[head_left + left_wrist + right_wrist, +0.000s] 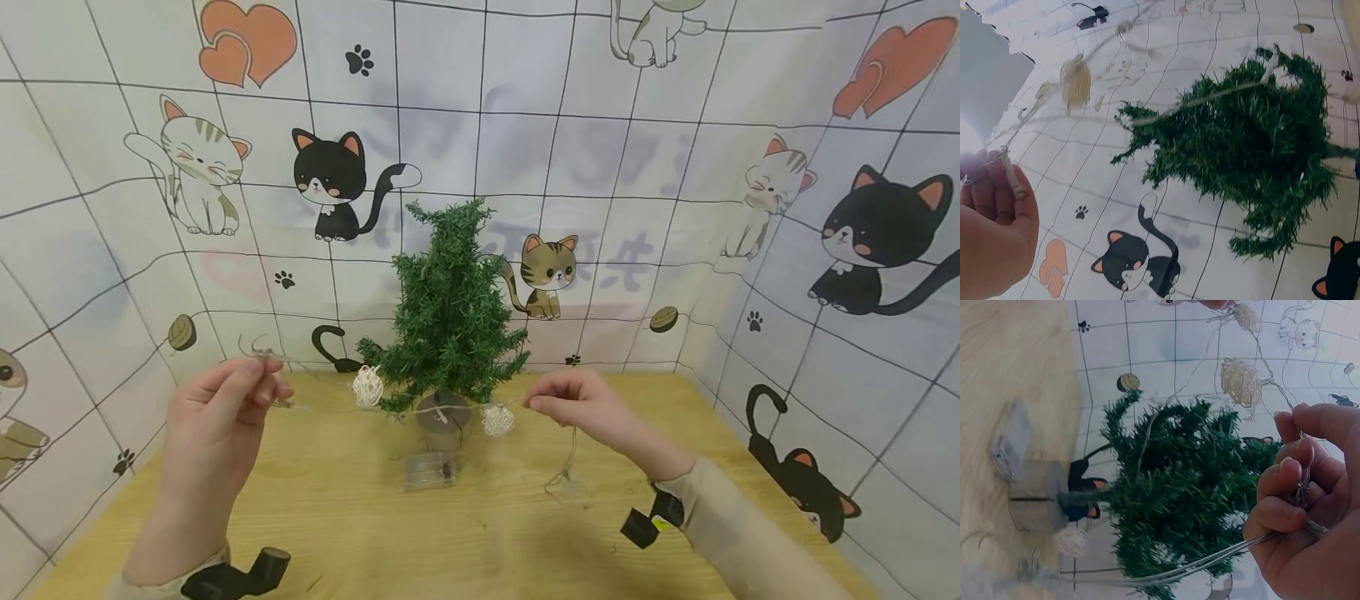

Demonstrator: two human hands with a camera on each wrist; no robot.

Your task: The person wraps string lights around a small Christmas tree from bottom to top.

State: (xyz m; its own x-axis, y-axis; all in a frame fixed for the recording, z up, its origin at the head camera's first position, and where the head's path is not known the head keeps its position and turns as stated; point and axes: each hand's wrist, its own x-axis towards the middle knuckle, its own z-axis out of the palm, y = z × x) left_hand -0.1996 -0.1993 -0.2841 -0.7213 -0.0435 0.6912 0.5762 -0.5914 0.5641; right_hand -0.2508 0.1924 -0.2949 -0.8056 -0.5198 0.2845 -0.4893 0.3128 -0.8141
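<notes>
A thin clear string of lights (408, 412) with white wicker-like balls is stretched between my two hands, in front of the small green artificial tree (453, 317). My left hand (221, 408), raised at the left, pinches one part of the wire between thumb and fingers. At the right, my right hand (581, 408) pinches another part, and in the right wrist view its fingers curl round several strands. One ball (367, 387) hangs left of the tree's trunk and another ball (497, 420) right of it. Loose wire (566, 479) trails from the right hand down to the table.
The tree stands upright on a round wooden stump base (450, 417) near the back of the wooden table (360, 525). In front of the base lies a clear plastic box (430, 471). A cat-patterned cloth (600, 100) encloses the back and sides.
</notes>
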